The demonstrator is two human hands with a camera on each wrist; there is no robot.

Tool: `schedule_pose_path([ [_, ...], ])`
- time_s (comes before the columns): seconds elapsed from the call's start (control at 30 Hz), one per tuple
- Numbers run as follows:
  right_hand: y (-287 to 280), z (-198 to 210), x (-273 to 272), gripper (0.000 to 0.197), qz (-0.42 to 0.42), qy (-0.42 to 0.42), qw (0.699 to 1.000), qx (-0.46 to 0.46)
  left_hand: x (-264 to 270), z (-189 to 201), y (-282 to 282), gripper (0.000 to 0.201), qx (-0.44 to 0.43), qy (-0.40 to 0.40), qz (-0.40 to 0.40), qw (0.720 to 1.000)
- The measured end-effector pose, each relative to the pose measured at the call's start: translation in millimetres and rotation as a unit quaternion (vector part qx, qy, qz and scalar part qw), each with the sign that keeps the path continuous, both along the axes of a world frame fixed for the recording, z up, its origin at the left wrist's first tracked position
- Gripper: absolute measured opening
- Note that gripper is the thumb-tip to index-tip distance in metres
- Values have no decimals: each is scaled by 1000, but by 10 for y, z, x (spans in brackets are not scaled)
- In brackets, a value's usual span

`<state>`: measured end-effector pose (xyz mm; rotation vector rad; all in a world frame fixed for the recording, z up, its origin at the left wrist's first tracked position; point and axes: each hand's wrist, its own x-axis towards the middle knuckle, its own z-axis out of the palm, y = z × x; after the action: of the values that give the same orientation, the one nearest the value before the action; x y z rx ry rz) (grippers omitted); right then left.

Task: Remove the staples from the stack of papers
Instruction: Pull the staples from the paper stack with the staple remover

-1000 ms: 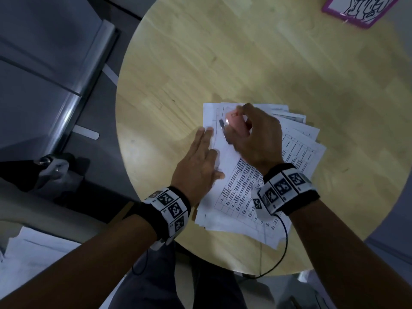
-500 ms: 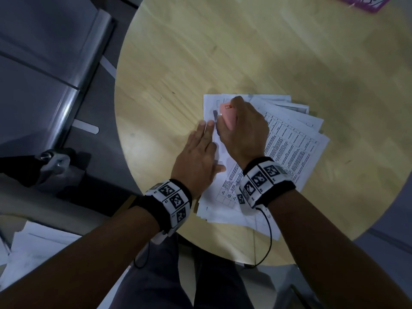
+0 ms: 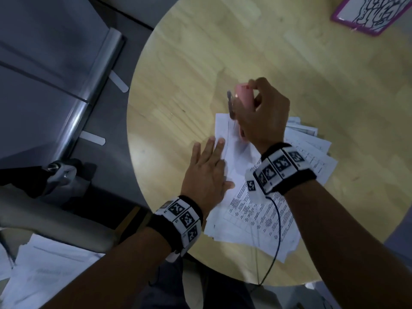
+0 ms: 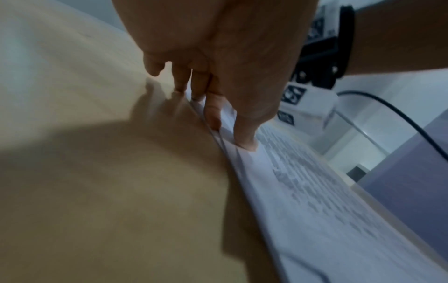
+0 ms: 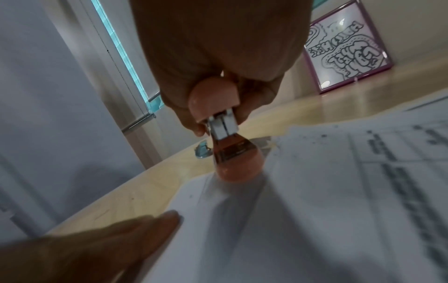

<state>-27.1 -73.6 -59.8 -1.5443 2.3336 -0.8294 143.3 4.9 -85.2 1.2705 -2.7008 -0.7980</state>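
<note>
Pink plastic staple remover with metal jaws [image 3: 242, 97]: head view, it's up off the sheets, right over the far left corner of the pile, jaws pointing left.
Right hand [image 3: 263, 117]: fingers curled tight round that remover, thumb on top.
Left hand [image 3: 206, 170]: flat out, fingers straight, pressing the left edge of the loose stack of white printed papers [image 3: 263, 208].
Stack: fanned out on the round pale wooden table [image 3: 223, 52], near its front edge, between the two wrists.
Writing: the print on the sheets is too small to read.
Pink-framed board with black doodle lettering [image 3: 370, 12]: far right corner of the table, lettering not legible here.
Left wrist view: fingers [image 4: 213, 107] straight, tips down on the paper edge [image 4: 303, 191], thumb pressing the top sheet.
Right wrist view: remover [image 5: 218, 114] clamped in the fist [image 5: 218, 47], its metal jaws closed, lower pink grip just over the paper corner [image 5: 315, 191]; whether it touches, I can't tell.
Board [image 5: 346, 51]: bubble letters seen upside down, unreadable.
</note>
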Motion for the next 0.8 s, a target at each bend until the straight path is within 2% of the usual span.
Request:
schedule_pose_path([
  [0.2, 321, 164, -25, 38, -15, -36, 999, -4, -70, 177, -237, 17, 10, 72, 78, 994],
  [0.27, 430, 225, -7, 37, -21, -41, 999, 6, -77, 212, -303, 21, 46, 113, 126, 984],
  [0.33, 554, 267, 18, 35, -27, -48, 998, 14, -97, 263, -354, 34, 105, 165, 175, 965],
  [0.4, 690, 274, 31, 35, -28, -48, 998, 19, -159, 335, -380, 47, 183, 211, 203, 939],
  [0.47, 836, 251, 42, 39, -25, -32, 998, 37, -254, 388, -365, 51, 267, 233, 226, 907],
  [0.57, 1082, 211, 46, 41, -24, -32, 998, 46, -378, 371, -284, 41, 323, 226, 244, 886],
  [0.73, 1476, 136, -22, 44, -27, -30, 998, 43, -505, 300, -73, 17, 338, 187, 222, 895],
  [0.8, 1617, 111, -54, 44, -24, -28, 998, 48, -556, 282, 22, 14, 359, 165, 207, 895],
])
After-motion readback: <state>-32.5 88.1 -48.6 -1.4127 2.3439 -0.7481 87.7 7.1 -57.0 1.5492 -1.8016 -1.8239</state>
